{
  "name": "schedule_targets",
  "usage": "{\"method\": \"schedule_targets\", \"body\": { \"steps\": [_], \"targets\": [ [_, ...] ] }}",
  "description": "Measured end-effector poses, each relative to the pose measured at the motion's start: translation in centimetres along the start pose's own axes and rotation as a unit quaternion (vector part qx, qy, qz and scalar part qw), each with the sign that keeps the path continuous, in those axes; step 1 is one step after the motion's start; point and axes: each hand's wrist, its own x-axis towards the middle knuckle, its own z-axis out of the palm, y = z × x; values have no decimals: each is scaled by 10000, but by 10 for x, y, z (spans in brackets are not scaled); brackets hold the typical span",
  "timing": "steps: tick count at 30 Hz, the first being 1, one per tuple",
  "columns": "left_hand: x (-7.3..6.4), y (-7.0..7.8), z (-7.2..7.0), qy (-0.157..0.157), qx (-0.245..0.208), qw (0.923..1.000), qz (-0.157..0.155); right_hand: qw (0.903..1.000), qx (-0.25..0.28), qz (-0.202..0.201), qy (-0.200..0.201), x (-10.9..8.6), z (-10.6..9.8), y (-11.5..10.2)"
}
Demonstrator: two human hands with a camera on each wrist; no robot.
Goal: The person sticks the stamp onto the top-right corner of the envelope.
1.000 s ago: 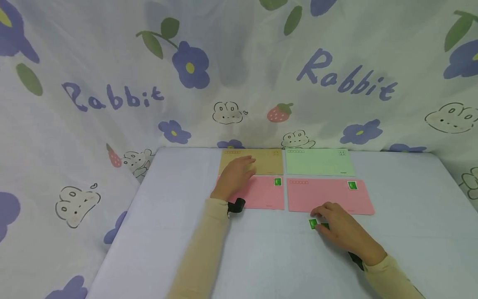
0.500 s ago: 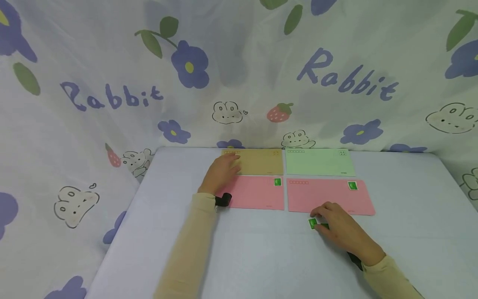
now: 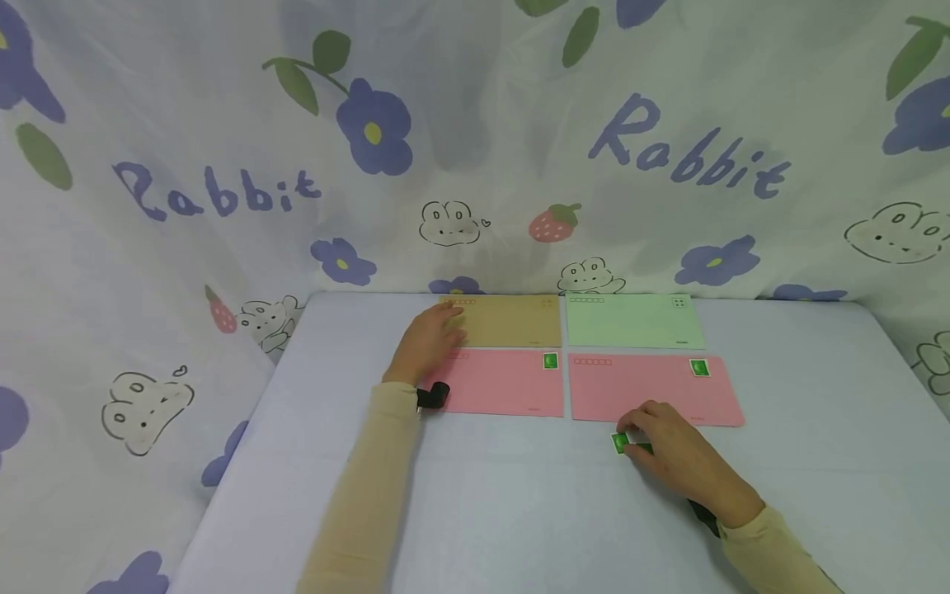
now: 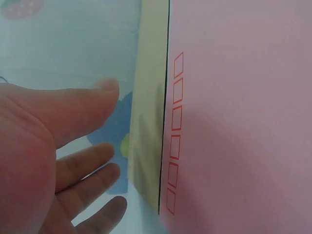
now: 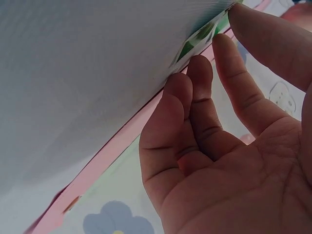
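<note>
My left hand (image 3: 425, 342), fingers apart in the left wrist view, is over the left ends of the tan envelope (image 3: 512, 322) and the left pink envelope (image 3: 505, 388). It holds nothing. My right hand (image 3: 683, 454) is low at the table, below the right pink envelope (image 3: 646, 388). Its thumb and fingers are bent but apart, with fingertips right at a small green postage stamp (image 3: 619, 444) with a white border. Another green piece (image 3: 645, 448) shows partly behind the thumb. In the right wrist view, green stamps (image 5: 187, 48) lie by the fingertips.
A pale green envelope (image 3: 634, 322) lies at the back right of the white table (image 3: 519, 511). Each pink envelope carries a green stamp (image 3: 550, 360) in its upper right corner. A patterned cloth (image 3: 482, 148) hangs behind the table.
My left hand has moved left along the tan and left pink envelopes, uncovering more of both. The right hand has stayed by the loose stamps.
</note>
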Motion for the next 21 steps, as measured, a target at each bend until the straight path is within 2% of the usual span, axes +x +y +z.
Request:
{"method": "schedule_targets", "body": {
  "steps": [8,14,21],
  "targets": [
    [3,-5,5,1,-87,9999,-68,10000,51,38,-23,0,0,1],
    [2,-9,7,105,-81,9999,-31,9998,54,113,-126,1,0,1],
    [0,-11,6,47,-10,9999,-136,9995,106,251,-180,1,0,1]
  ]
}}
